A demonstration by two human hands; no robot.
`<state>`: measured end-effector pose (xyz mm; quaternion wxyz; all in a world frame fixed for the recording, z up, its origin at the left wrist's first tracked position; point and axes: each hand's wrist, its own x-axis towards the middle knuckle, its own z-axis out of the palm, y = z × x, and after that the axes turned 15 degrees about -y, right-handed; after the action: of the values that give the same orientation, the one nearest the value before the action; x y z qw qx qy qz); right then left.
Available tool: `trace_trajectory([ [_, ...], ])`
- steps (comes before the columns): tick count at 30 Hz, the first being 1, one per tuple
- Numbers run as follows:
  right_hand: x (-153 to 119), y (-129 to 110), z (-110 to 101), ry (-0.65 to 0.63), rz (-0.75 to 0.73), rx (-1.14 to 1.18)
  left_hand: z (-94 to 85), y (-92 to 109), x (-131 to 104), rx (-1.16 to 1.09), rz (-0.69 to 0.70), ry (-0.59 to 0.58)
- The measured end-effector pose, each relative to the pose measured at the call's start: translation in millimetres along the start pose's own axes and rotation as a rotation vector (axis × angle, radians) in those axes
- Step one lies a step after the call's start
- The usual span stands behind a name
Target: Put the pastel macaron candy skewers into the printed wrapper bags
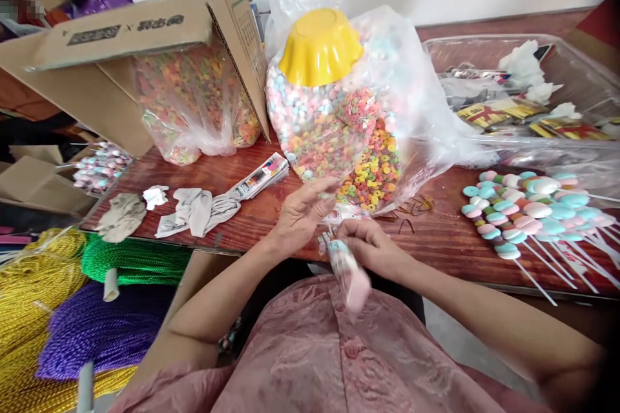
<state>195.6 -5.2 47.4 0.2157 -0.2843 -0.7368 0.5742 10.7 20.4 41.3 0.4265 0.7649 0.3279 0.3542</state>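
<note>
My right hand is closed on a marshmallow skewer, its pale blue and pink end pointing down over the shirt and smeared by motion. A clear wrapper seems to be around it, but the blur leaves this unsure. My left hand is open, its fingers stretched toward the near edge of a clear bag of candy rings. Small printed packaging shows between the hands, partly hidden by the fingers. On the right of the table lies a pile of marshmallow skewers with white sticks.
A yellow bowl rests upside down on the bags. Left stands an open cardboard box with bagged candy rings. A stack of printed sleeves, grey cloth and twist ties lie on the table. A clear bin holds packets.
</note>
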Motion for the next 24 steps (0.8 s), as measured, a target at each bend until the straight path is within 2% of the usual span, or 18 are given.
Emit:
trace_trajectory([
  [1, 2, 4, 2, 0.100, -0.031, -0.073, -0.1, 2, -2, -0.064, -0.008, 0.066],
  [2, 5, 6, 3, 0.209, -0.081, -0.162, 1.2, 5, -5, -0.126, -0.030, 0.075],
  [4, 10, 7, 3, 0.379, -0.192, -0.293, 5.9, 10, -14, -0.278, -0.082, -0.054],
  [6, 14, 4, 6, 0.448, -0.248, -0.262, 9.4, 12, -25, -0.387, -0.114, -0.214],
  [7, 16, 3, 9, 0.453, -0.244, -0.183, 9.5, 12, -31, -0.375, -0.117, -0.245],
  [8, 17, 3, 13, 0.446, -0.226, -0.068, 8.5, 13, -35, -0.317, -0.117, -0.229],
  [11, 21, 7, 25, 0.372, -0.143, 0.404, 1.8, 19, -47, 0.035, -0.090, -0.060],
  [16, 23, 10, 36, 0.040, 0.121, 1.082, 1.7, 24, -62, 0.698, 0.087, 0.061],
  [19, 22, 6, 47, -0.090, 0.257, 1.299, 5.0, 24, -74, 0.854, 0.119, 0.084],
  [20, 21, 6, 52, -0.120, 0.293, 1.305, 3.6, 26, -82, 0.849, 0.083, 0.066],
  [22, 20, 10, 60, -0.162, 0.353, 1.197, -6.1, 32, -104, 0.766, -0.089, -0.031],
  [24, 15, 17, 61, -0.150, 0.359, 1.008, -24.8, 42, -135, 0.641, -0.402, -0.211],
])
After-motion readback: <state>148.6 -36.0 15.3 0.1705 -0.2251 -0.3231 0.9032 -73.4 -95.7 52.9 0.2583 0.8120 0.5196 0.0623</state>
